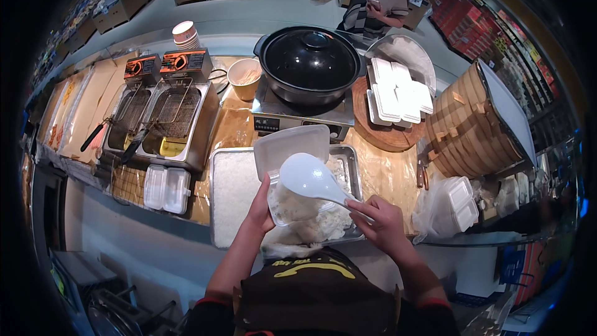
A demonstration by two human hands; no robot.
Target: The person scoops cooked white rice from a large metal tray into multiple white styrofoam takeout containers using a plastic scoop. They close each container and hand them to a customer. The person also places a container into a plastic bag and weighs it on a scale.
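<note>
My left hand [261,211] grips the side of a white foam takeout box [292,144], its lid raised. White food, apparently rice, lies in its lower half, partly hidden. In my right hand [377,221] is the handle of a large white serving spoon [305,174]. The spoon's broad head is over the box, rounded side up. Beneath the box, a metal tray [357,177] holds clumpy white food. Beside it on the left, another metal tray [214,211] is filled with white, rice-like grains.
A black lidded pot [314,65] stands on a cooker [298,118]. Twin fryers [158,118] and an open foam box [166,188] sit left. To the right are stacked foam boxes [398,96], a knife [423,177] and bamboo steamers [476,124]. A person [373,9] stands beyond the counter.
</note>
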